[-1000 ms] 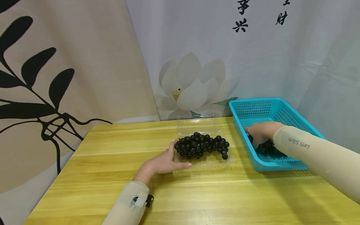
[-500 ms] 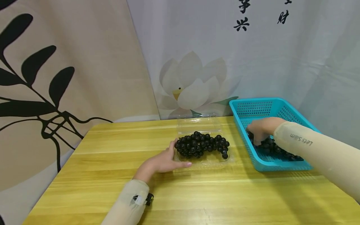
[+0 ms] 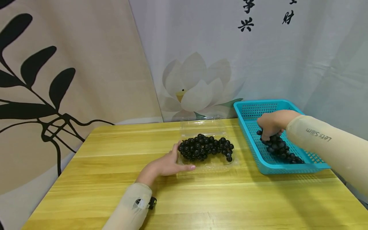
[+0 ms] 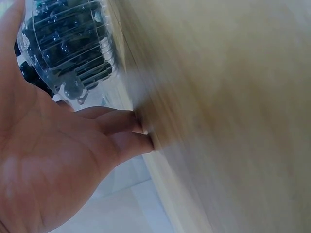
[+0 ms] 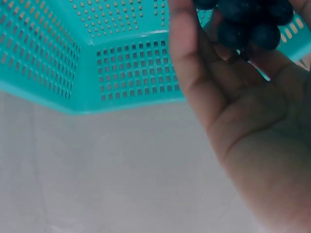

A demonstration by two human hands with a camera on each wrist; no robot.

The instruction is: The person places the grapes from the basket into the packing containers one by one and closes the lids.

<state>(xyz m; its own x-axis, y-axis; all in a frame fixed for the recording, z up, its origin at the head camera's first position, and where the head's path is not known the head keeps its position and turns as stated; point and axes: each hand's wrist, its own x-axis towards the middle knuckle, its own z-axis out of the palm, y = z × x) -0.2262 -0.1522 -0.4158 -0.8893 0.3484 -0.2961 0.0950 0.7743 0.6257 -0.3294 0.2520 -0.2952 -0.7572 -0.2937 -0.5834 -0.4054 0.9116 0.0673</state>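
A bunch of black grapes (image 3: 201, 147) lies in a clear plastic box (image 3: 207, 165), whose lid stands folded back. My left hand (image 3: 168, 162) rests at the box's left end, thumb stretched along the front side and fingers spread behind it. In the left wrist view, some fingertips (image 4: 129, 143) touch the tabletop beside the box. My right hand (image 3: 270, 123) grips the upper end of a second bunch of black grapes (image 3: 281, 148) inside the blue basket (image 3: 260, 163). That bunch slants down toward the basket's front right. In the right wrist view, several grapes show between the curled fingers.
The basket has perforated walls and stands on the right of the wooden table (image 3: 115, 153). Behind the table hangs a printed curtain (image 3: 115, 64). The table's right edge (image 3: 349, 188) shows beneath the right forearm.
My right hand rises slightly and shifts right, lifting the upper end of the grape bunch in the basket. More of that bunch shows. My left hand and the box stay put.
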